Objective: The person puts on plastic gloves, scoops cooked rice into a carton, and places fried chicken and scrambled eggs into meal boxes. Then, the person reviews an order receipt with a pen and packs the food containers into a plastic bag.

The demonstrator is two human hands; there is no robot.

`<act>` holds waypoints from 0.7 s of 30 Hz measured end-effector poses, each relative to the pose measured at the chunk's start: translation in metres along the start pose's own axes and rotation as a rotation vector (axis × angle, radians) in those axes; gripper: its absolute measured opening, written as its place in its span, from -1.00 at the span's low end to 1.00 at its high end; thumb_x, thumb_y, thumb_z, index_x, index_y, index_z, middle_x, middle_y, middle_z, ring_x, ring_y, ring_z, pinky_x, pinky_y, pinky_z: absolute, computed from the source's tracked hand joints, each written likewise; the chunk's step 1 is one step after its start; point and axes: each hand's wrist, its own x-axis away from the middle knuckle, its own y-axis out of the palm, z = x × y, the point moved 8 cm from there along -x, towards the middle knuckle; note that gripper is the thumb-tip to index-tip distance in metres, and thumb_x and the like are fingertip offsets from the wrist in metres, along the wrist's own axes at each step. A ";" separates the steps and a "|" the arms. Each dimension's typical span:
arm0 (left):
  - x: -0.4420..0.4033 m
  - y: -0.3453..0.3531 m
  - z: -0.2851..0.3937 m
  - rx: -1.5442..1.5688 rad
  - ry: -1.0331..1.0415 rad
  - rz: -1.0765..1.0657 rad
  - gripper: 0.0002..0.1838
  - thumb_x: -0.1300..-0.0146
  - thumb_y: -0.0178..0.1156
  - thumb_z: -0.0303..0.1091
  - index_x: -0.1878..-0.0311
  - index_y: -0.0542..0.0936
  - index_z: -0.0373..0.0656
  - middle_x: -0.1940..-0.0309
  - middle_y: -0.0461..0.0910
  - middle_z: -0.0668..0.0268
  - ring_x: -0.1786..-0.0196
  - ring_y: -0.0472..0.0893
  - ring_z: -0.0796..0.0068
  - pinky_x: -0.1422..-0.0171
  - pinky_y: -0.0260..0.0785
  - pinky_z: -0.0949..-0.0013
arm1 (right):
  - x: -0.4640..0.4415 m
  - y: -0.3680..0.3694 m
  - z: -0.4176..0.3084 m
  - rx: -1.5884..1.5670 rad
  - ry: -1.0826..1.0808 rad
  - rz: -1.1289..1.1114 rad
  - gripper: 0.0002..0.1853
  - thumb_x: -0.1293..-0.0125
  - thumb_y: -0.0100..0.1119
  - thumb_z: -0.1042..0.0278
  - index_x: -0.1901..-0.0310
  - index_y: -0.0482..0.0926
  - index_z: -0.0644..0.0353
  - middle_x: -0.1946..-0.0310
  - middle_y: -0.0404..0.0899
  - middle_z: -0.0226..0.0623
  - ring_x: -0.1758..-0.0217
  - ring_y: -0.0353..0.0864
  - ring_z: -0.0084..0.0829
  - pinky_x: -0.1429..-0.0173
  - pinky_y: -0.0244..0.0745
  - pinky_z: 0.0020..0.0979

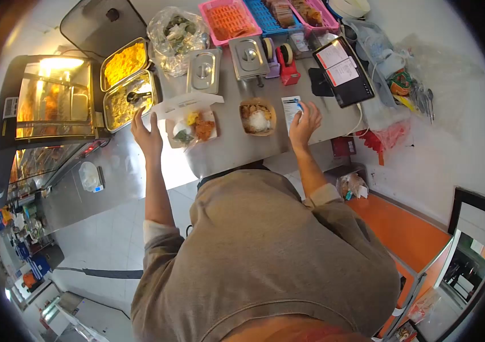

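Note:
My right hand (305, 126) is closed around a small blue pen (299, 105), above a printed paper slip (289, 109) on the steel counter. My left hand (147, 134) has its thumb and fingers apart and holds nothing. Beside it stands an opened takeaway box (215, 132) with white rice, green leaves, something yellow and reddish-brown food; its lid (188, 104) is folded back. Between my hands sits a second open box (243, 112) with white rice over brown food.
Steel trays of yellow food (125, 64) and pale food (120, 111) flank a lit glass cabinet (54, 105) on the left. Lidded steel containers (203, 74), colored baskets (229, 21), a red tape dispenser (288, 71) and a black tablet-like device (357, 90) line the back.

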 end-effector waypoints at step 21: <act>0.103 0.082 -0.128 -0.254 0.201 -0.309 -0.85 -0.17 0.27 -0.17 0.21 0.69 0.12 0.09 0.62 0.55 -0.17 0.41 0.38 -0.25 -0.05 -0.05 | 0.070 0.138 -0.257 -0.294 -0.475 -0.856 -0.56 -0.09 0.16 0.39 -0.07 0.58 -0.04 -0.02 0.52 -0.20 -0.18 0.43 -0.13 -0.28 0.29 -0.12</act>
